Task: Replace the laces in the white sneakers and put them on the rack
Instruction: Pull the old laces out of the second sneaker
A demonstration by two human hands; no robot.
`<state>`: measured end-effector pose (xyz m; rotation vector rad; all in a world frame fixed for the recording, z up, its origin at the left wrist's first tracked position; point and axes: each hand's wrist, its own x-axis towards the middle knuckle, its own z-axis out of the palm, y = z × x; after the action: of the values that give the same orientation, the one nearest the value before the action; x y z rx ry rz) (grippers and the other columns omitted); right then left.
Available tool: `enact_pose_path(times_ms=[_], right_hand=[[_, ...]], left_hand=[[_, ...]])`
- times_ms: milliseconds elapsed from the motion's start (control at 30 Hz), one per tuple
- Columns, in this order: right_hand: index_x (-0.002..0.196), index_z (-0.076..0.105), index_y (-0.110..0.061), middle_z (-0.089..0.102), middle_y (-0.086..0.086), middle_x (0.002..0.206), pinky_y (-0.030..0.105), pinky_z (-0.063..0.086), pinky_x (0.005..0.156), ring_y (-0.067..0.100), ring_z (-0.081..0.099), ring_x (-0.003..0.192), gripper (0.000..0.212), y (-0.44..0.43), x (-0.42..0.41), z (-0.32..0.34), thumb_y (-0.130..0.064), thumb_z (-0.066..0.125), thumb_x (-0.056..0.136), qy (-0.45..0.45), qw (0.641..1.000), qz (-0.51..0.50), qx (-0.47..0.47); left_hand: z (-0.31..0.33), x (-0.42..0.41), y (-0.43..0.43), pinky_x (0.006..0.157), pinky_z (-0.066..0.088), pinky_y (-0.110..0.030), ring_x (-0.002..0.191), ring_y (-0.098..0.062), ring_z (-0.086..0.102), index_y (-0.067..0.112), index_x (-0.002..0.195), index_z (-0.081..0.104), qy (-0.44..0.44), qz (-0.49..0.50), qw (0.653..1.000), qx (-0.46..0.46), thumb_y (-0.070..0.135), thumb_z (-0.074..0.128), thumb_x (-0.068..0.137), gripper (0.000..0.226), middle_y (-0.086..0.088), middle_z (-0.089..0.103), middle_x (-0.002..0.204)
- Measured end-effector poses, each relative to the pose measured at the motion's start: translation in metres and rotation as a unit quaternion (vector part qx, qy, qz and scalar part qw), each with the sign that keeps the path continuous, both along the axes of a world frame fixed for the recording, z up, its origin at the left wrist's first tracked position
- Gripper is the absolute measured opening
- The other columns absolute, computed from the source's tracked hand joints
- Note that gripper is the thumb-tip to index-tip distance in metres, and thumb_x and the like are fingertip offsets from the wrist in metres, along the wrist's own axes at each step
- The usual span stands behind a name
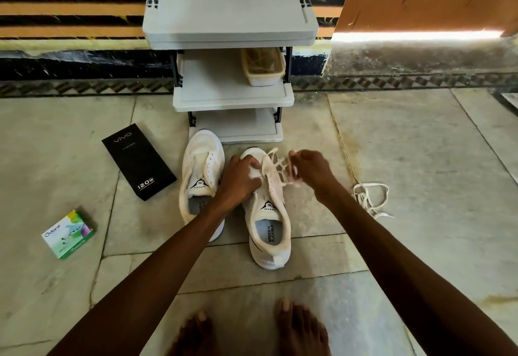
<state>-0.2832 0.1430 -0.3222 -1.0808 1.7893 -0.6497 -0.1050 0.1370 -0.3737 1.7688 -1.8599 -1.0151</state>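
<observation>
Gripping the toe end of one white sneaker point(270, 224), the left hand point(241, 176) curls its fingers over the upper and holds the shoe on the floor point(420, 159). This sneaker stands just in front of the rack point(232, 97), toe toward the rack's bottom shelf. The right hand point(311, 170) hovers over the shoe's right side, fingers closed in a pinch on the lace point(276, 163), which is partly threaded through the front eyelets and stands up in slack loops. A second sneaker point(201, 170) stands just beside the first on its left, showing no lace, its toe touching the rack's base. A loose lace point(370, 198) lies tangled on the floor, to the right of the right wrist. On the left side of the floor are a black box point(138, 160) and, nearer the person, a small green box point(68, 233). A beige tub point(262, 66) sits on the rack's middle shelf. Two bare feet point(300, 327) show at the bottom edge.
</observation>
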Motion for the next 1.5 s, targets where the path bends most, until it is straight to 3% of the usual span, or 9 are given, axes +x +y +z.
enact_pose_path(times_ms=[200,300,400,567,767,933,1167,1400,1500], right_hand=[[0.062,0.044,-0.013,0.044,-0.005,0.056,0.031,0.027,0.053,0.016,0.044,0.056,0.042,0.012,0.021,-0.026,-0.036,0.07,0.088,0.217,0.962,0.148,-0.077],[0.053,0.04,-0.024,0.04,-0.011,0.05,0.025,0.026,0.052,0.006,0.039,0.047,0.045,0.008,0.022,-0.026,-0.019,0.071,0.086,0.162,0.969,0.128,-0.135],[0.057,0.057,-0.016,0.05,-0.002,0.049,0.023,0.029,0.049,0.001,0.04,0.045,0.031,0.0,0.021,-0.009,-0.015,0.071,0.085,0.09,0.971,0.046,-0.214],[0.073,0.069,-0.01,0.061,0.001,0.06,0.029,0.042,0.053,0.012,0.049,0.053,0.016,-0.011,0.012,0.04,-0.021,0.073,0.085,0.035,0.921,-0.047,-0.385],[0.061,0.057,-0.009,0.065,0.01,0.058,0.039,0.053,0.058,0.027,0.064,0.058,0.039,-0.005,0.005,-0.007,-0.035,0.07,0.088,0.135,0.972,0.016,-0.193],[0.052,0.042,-0.015,0.052,0.007,0.055,0.031,0.034,0.056,0.019,0.048,0.056,0.055,0.007,0.014,-0.03,-0.05,0.07,0.084,0.17,0.979,0.101,-0.059],[0.048,0.036,-0.019,0.035,-0.005,0.046,0.029,0.024,0.051,0.011,0.032,0.047,0.052,-0.006,0.019,-0.03,-0.025,0.075,0.083,0.158,0.969,0.135,-0.131],[0.081,0.071,-0.007,0.07,0.009,0.068,0.039,0.053,0.059,0.016,0.061,0.059,0.018,-0.009,0.02,0.008,-0.023,0.07,0.089,-0.027,0.973,-0.006,-0.229],[0.093,0.071,-0.008,0.069,0.006,0.073,0.028,0.05,0.059,0.011,0.059,0.061,0.013,-0.012,0.016,0.042,-0.019,0.066,0.092,-0.104,0.953,-0.038,-0.281]], left_hand=[[-0.002,-0.001,0.0,0.082,0.047,-0.033,0.096,-0.019,0.053,0.02,0.11,0.059,-0.006,0.0,1.0,0.0,0.015,0.07,0.081,0.031,0.002,0.041,0.106],[-0.003,-0.001,0.0,0.083,0.047,-0.034,0.096,-0.021,0.053,0.02,0.11,0.058,-0.009,0.001,1.0,-0.001,0.015,0.07,0.081,0.031,0.002,0.041,0.106],[-0.005,-0.001,-0.001,0.084,0.048,-0.037,0.097,-0.022,0.053,0.021,0.109,0.058,-0.006,-0.002,1.0,-0.001,0.015,0.069,0.08,0.031,0.002,0.041,0.106],[-0.006,-0.001,-0.002,0.081,0.047,-0.034,0.09,-0.02,0.053,0.02,0.104,0.058,0.0,0.003,1.0,-0.002,0.01,0.069,0.078,0.03,0.001,0.043,0.104],[-0.007,-0.003,0.0,0.085,0.047,-0.04,0.096,-0.023,0.053,0.021,0.104,0.058,-0.007,0.001,1.0,-0.004,0.011,0.069,0.077,0.031,0.002,0.041,0.106],[-0.007,-0.003,0.001,0.083,0.048,-0.037,0.095,-0.02,0.054,0.021,0.103,0.058,-0.006,0.008,1.0,-0.006,0.013,0.069,0.079,0.028,0.004,0.041,0.105],[-0.006,-0.004,0.003,0.076,0.042,-0.028,0.089,-0.017,0.054,0.021,0.098,0.059,0.008,0.034,0.999,-0.009,0.009,0.068,0.079,0.024,0.002,0.048,0.1],[-0.003,-0.003,0.001,0.074,0.043,-0.03,0.082,-0.017,0.052,0.017,0.099,0.062,0.0,0.022,1.0,-0.009,0.008,0.067,0.079,0.023,0.001,0.049,0.092],[-0.003,-0.004,0.002,0.078,0.045,-0.033,0.081,-0.016,0.051,0.019,0.097,0.061,-0.007,0.017,1.0,-0.005,0.007,0.067,0.077,0.024,0.002,0.048,0.092]])
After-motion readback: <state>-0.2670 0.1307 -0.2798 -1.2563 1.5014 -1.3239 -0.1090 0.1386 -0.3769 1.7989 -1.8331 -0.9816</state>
